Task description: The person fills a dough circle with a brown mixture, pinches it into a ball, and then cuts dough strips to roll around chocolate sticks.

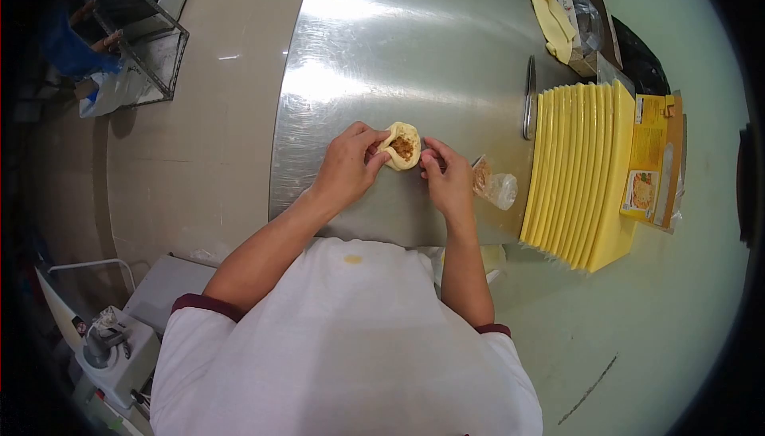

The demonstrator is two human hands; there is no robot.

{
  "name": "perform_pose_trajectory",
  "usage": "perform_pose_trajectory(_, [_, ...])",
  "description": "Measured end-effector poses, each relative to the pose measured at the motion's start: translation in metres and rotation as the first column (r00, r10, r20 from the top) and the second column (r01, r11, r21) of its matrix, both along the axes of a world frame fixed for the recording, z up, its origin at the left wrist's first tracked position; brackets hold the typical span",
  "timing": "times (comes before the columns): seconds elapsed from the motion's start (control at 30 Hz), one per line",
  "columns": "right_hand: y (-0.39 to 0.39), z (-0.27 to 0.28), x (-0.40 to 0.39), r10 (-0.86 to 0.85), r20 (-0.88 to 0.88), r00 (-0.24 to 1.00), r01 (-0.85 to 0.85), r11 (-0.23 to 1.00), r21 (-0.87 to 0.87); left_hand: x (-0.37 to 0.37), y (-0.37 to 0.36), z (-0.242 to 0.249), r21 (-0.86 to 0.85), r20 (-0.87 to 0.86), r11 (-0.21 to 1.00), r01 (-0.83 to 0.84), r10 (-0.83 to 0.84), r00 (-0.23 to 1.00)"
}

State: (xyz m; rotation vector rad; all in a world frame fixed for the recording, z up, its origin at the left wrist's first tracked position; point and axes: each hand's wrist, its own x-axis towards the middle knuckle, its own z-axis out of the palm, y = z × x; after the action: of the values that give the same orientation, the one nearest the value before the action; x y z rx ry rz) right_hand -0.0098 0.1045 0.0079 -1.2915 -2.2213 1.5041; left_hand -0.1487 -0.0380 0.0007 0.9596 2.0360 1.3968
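Note:
A round of pale dough [390,162] is cupped open above the steel worktop, with brown crumbly filling [403,147] in its middle. My left hand [348,163] grips its left side, thumb at the lower edge and fingers at the upper. At the right rim, my right hand [448,179] has its fingers curled in, with thumb and fingertips against the dough's edge; its exact hold there is partly hidden. Just right of that hand lies a clear plastic bag [500,190] with some brown filling in it.
The steel worktop [414,45] has a rounded left edge. A row of yellow wrapped slabs [570,173] stands at the right, beside metal tongs [530,97] and a yellow packet [644,157]. An open carton [586,25] sits far right. A wire rack [159,69] stands on the floor left.

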Motion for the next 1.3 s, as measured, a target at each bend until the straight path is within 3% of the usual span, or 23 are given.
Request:
perform_pose_trajectory(0.13, [0.002, -0.006, -0.006, -0.054, -0.046, 0.997, 0.045, 0.985, -0.166, -0.001, 0.0, 0.0, -0.023, -0.004, 1.0, 0.014, -0.015, 1.0])
perform_pose_trajectory(0.33, [-0.004, -0.017, -0.007, -0.066, -0.137, 0.988, 0.062, 0.998, -0.03, 0.0, 0.0, 0.001, -0.006, -0.012, 1.0, 0.013, -0.013, 1.0])
perform_pose_trajectory(0.43, [-0.007, -0.008, -0.011, -0.083, -0.137, 0.987, 0.076, 0.996, -0.049, 0.001, 0.0, 0.002, -0.008, -0.029, 1.0, 0.016, -0.016, 0.999])
perform_pose_trajectory(0.63, [-0.02, 0.014, -0.021, 0.012, -0.134, 0.991, 0.01, 0.987, 0.16, 0.001, -0.001, -0.002, 0.005, -0.048, 1.0, 0.017, -0.017, 0.999])
perform_pose_trajectory(0.73, [-0.022, 0.013, -0.02, 0.024, -0.145, 0.989, 0.0, 0.987, 0.161, 0.001, -0.001, -0.001, 0.01, -0.062, 1.0, 0.019, -0.019, 0.998])
perform_pose_trajectory(0.83, [-0.021, 0.009, -0.018, 0.038, -0.171, 0.985, -0.03, 0.998, 0.049, 0.001, -0.001, -0.002, 0.032, -0.088, 0.999, 0.026, -0.023, 0.996])
perform_pose_trajectory(0.93, [-0.019, 0.003, -0.009, 0.189, -0.281, 0.941, -0.171, 0.981, 0.088, 0.0, -0.002, -0.002, 0.044, -0.094, 0.998, 0.034, -0.029, 0.995])
perform_pose_trajectory(1.13, [-0.02, 0.031, -0.007, 0.403, -0.081, 0.911, -0.378, 0.899, 0.223, -0.001, -0.002, -0.002, 0.043, -0.064, 0.998, 0.044, -0.041, 0.997])
perform_pose_trajectory(1.3, [-0.015, 0.021, -0.007, 0.461, -0.075, 0.885, -0.394, 0.823, 0.409, -0.002, -0.002, -0.003, 0.058, -0.076, 0.997, 0.048, -0.043, 0.996])
